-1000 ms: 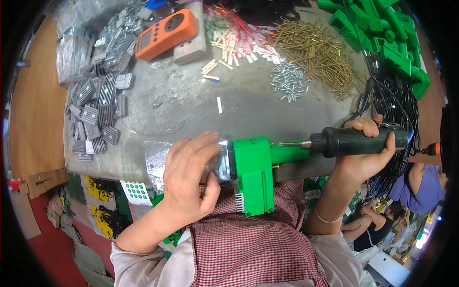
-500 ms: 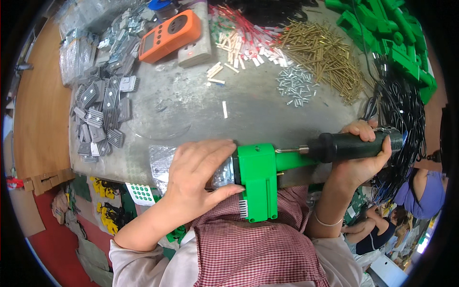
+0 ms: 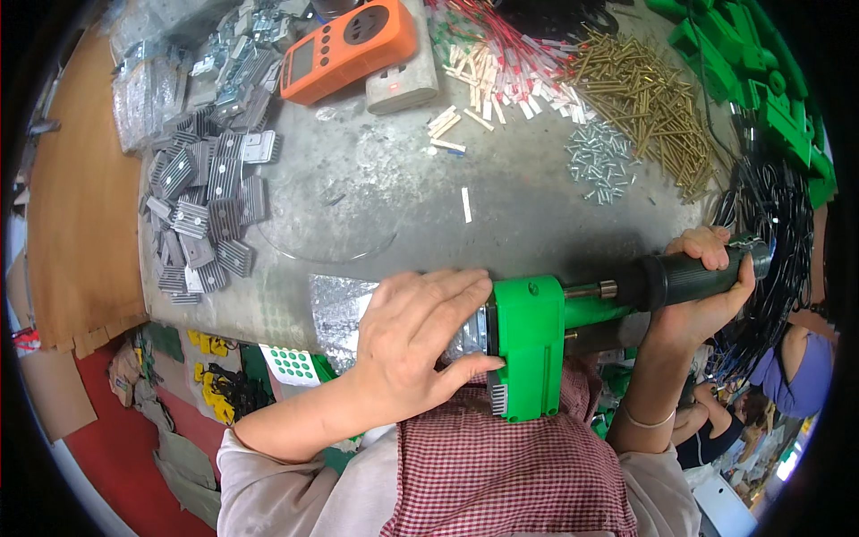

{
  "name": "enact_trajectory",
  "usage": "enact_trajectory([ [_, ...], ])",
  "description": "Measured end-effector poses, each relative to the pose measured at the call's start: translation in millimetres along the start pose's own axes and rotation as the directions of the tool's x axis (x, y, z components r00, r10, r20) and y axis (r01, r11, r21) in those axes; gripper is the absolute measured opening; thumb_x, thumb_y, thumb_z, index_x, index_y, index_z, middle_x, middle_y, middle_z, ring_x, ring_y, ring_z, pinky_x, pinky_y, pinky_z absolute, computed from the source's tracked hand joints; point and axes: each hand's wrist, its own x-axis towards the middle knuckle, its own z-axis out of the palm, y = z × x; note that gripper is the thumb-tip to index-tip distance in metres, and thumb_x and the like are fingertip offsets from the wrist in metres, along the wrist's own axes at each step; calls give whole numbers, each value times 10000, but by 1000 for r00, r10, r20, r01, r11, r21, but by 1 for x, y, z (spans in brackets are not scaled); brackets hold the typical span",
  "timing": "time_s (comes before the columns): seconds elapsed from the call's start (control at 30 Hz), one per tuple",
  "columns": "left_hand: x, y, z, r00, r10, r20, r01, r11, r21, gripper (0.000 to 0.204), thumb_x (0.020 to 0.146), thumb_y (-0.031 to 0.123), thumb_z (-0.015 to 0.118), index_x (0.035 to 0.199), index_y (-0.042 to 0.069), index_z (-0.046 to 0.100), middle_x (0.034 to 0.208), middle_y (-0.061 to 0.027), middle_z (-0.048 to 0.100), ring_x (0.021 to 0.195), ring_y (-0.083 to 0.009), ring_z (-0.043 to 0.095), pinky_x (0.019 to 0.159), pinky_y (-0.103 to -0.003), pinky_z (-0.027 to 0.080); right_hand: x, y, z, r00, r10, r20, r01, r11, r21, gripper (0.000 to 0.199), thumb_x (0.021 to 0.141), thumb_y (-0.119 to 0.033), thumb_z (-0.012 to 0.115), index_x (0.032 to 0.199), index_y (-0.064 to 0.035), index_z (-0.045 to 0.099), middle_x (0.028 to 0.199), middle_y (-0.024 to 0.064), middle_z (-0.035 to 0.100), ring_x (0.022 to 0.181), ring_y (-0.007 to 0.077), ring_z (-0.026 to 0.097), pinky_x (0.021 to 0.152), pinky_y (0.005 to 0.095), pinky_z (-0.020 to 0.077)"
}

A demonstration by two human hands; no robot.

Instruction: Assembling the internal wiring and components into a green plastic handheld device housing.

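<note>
My left hand (image 3: 425, 336) is closed around the left end of a green plastic housing (image 3: 530, 345), over a part in clear wrapping (image 3: 344, 309). Dark metal fins show at the housing's lower left corner. My right hand (image 3: 702, 286) grips a black electric screwdriver (image 3: 693, 279), held level. Its bit (image 3: 586, 291) meets the housing's right face near the top; the very tip is hidden there. Below it, a brass-coloured screw (image 3: 572, 336) juts from the same face. A green handle-like piece (image 3: 595, 311) extends rightward behind the screwdriver.
Finned grey heat sinks (image 3: 210, 192) lie at the table's left. An orange meter (image 3: 349, 49), brass screws (image 3: 644, 98), small silver screws (image 3: 601, 161) and white sleeves (image 3: 483, 80) sit farther back. Black cables (image 3: 774, 215) and green housings (image 3: 778, 116) are at right. Other people sit lower right.
The whole view has shifted, so the table things appear farther right. The screwdriver's collar is slightly closer to the green housing, with less of the bit showing. Both hands keep their grip.
</note>
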Motion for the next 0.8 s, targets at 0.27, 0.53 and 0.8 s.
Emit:
enact_trajectory([
  [0.27,36,-16,-40,782,-326,532,509,826,-242,403,814,211,768,1137,-3,654,1121,-159,680,984,-339,659,853,-380,511,-1,-6,0,998,42,-43,-45,997,-58,341,932,-296,549,1110,-15,473,782,3,432,755,138,468,819,350,450],
  [0.53,74,-38,-36,287,-333,898,875,473,-105,216,907,101,711,1066,-43,680,960,-89,712,881,-109,651,817,-271,532,0,-5,-6,993,114,-42,-116,993,-35,353,931,-296,557,1129,-16,474,790,5,430,751,123,461,810,341,446],
  [0.8,79,-22,-36,216,-453,865,898,439,5,159,882,35,720,998,-66,679,901,-75,693,858,-112,644,800,-267,535,1,6,1,991,134,-28,-131,986,101,312,909,-222,615,1085,-20,456,772,-17,426,715,104,457,770,308,410],
])
